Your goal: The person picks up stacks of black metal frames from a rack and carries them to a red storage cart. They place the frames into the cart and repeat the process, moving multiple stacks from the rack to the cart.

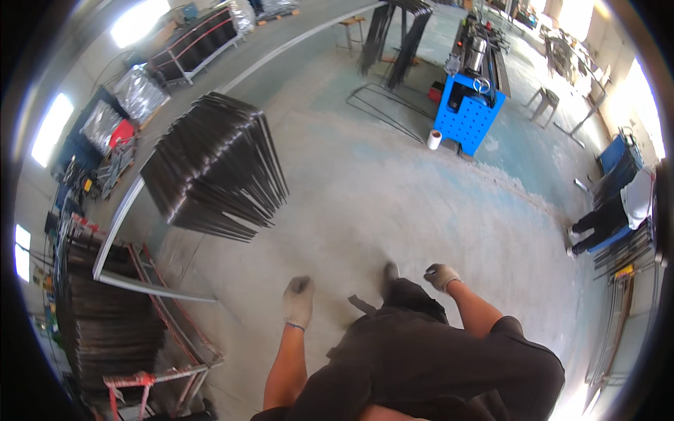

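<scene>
Both my hands wear pale work gloves with dark, soiled fingertips. My left hand (298, 302) hangs in front of me with its fingers curled in, and nothing shows in it. On the other side, my right hand (442, 276) is also loosely closed, with no object visible in it. Neither hand touches anything. Nearest my left hand, a thick row of black bent metal rods (210, 165) hangs from a pale metal rail (116, 242), apart from the glove. My dark shoe (390, 272) shows between the hands, a little blurred.
At left stands a red-edged metal rack (165, 309) with stacked dark rods (112, 323). A blue machine (469, 112) stands ahead, a white container (434, 139) at its foot and thin rod frames (390, 105) on the floor beside it. Another person (618, 210) is far right.
</scene>
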Tool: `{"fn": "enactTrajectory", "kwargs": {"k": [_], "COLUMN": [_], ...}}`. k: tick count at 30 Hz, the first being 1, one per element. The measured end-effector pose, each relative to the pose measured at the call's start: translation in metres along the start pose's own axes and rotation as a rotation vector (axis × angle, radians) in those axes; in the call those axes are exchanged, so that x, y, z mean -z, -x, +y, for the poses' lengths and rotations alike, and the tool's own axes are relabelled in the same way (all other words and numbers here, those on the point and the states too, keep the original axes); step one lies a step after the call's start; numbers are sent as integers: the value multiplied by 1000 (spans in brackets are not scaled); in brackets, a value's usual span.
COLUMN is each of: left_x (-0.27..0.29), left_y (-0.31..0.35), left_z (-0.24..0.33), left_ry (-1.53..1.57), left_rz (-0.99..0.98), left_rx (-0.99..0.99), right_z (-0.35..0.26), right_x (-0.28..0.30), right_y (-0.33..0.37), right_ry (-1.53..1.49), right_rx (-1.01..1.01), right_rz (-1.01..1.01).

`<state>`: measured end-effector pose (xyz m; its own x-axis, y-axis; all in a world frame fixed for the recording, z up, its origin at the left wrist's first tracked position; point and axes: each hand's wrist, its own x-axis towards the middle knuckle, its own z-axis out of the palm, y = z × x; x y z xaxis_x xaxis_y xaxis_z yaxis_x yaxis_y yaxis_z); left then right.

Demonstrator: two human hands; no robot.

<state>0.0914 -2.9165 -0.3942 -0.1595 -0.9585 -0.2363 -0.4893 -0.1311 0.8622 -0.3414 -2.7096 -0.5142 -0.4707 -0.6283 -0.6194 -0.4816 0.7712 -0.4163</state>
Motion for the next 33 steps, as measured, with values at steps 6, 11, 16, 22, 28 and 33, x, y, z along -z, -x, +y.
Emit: {"fn": "enactTrajectory", "kwargs": {"k": [6,11,16,22,28,33], "left_x": [-52,-95,-125,-170,-232,-271], "left_y": [-160,-291,-408,-611,-813,-990], "left_z": [130,277,442,533,615,657], "left_ry": [-122,-214,-391,-548,-684,-767], "left_rz": [-87,-99,-63,106,318,339], "left_rx": [-204,-557,-745,-911,-1018,-837], "right_z": [31,-2,-119,-247,-307,-343], "right_x": [27,68,186,304,392,492], "right_y": [-113,-236,-322,-398,-512,-610], "right_ry": [-239,-241,-270,-418,-402,-439], "right_rx": [-210,-240,-18,136,211,201], "right_rz": [52,99,140,133,177,335]}}
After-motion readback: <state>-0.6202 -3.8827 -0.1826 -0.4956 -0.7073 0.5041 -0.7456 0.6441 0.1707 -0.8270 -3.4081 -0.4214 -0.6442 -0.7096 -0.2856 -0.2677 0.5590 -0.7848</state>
